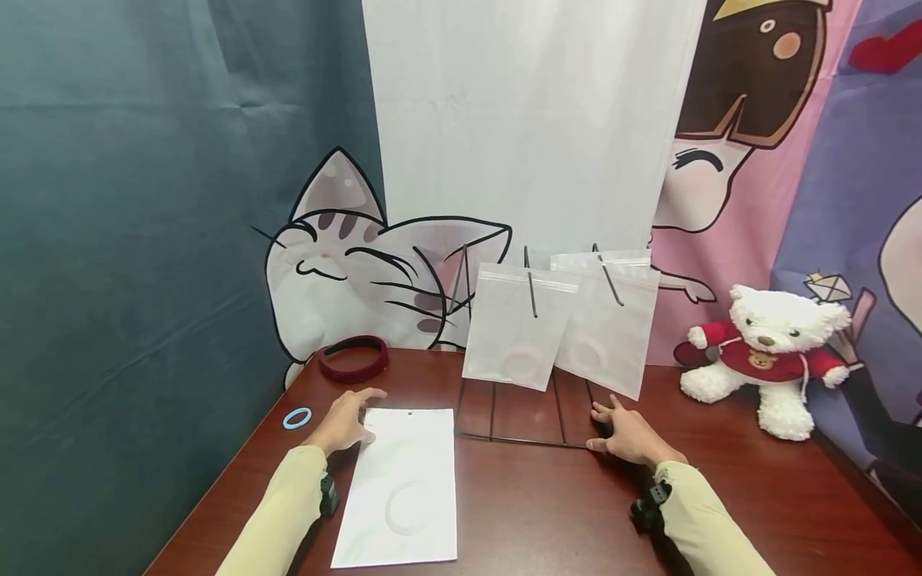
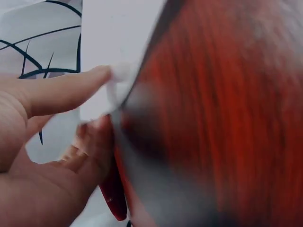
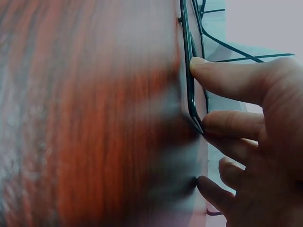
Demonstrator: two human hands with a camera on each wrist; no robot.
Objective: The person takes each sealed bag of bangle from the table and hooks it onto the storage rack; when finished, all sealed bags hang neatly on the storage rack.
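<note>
A flat white rectangular sheet (image 1: 425, 480) with a small hole near its top and a faint ring shape lies on the table. My left hand (image 1: 346, 420) is at its upper left corner, thumb touching the sheet and forefinger stretched past the top edge. Black wire forms a display rack (image 1: 529, 442) with upright hooks; two pale translucent zip bags (image 1: 519, 324) hang there, each showing a round shape. At the rack's front right corner is my right hand (image 1: 628, 434). In the right wrist view its thumb and fingertips touch the black wire (image 3: 189, 85), fingers fairly straight.
Left of the left hand lies a light blue ring (image 1: 297, 418). A dark red headband (image 1: 353, 360) sits near the back edge of the brown table (image 1: 533, 512). A white teddy bear (image 1: 767, 352) in a red top sits at the right. Printed curtains (image 1: 533, 120) hang behind.
</note>
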